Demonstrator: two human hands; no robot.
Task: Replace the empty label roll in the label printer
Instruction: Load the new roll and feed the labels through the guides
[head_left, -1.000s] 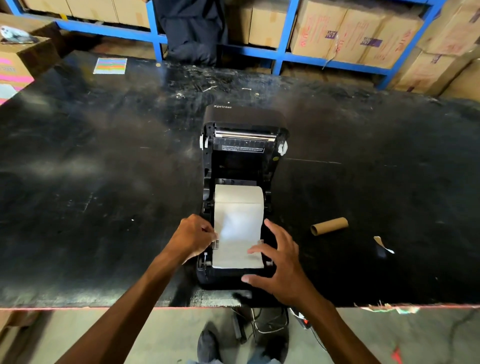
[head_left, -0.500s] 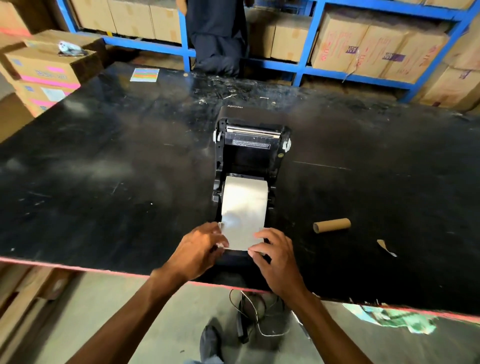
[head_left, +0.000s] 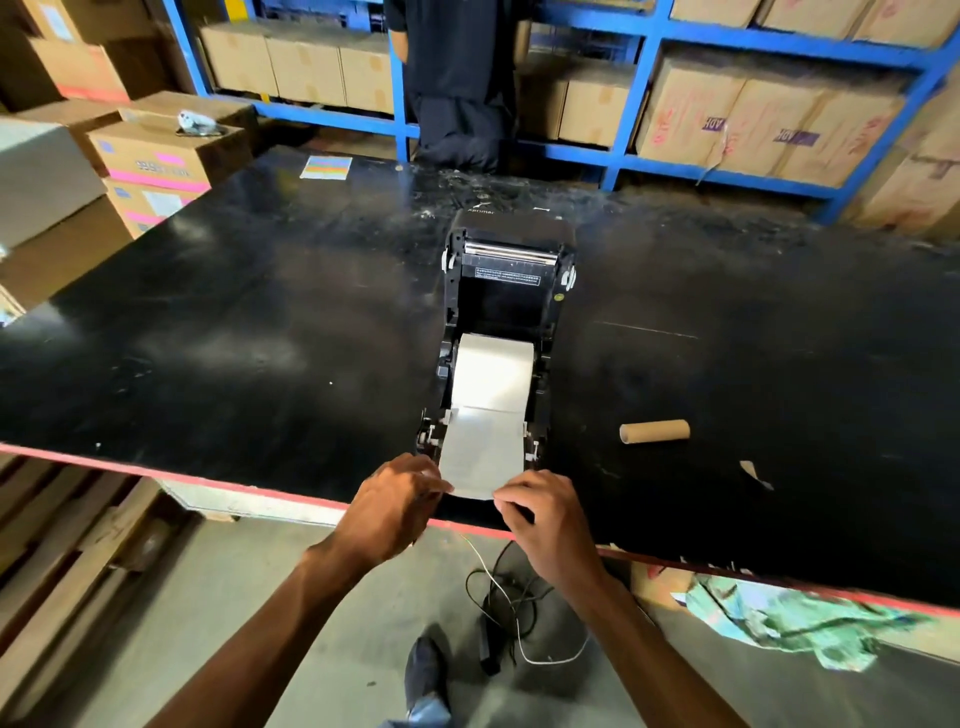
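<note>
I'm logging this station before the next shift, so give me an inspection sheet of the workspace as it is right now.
Surface: black table, scuffed and dusty, red front edge.
Job's things: label printer with its lid open; new label roll seated inside, its paper strip drawn out past the front.
Clutter: empty cardboard core lying right of the printer; torn paper scrap; coloured sheet at the far edge.
Hands: left hand and right hand each pinch a front corner of the strip.
Cables: black cable and white wire loose on the floor.
Surroundings: blue shelving with cartons; another person standing behind the table.
</note>
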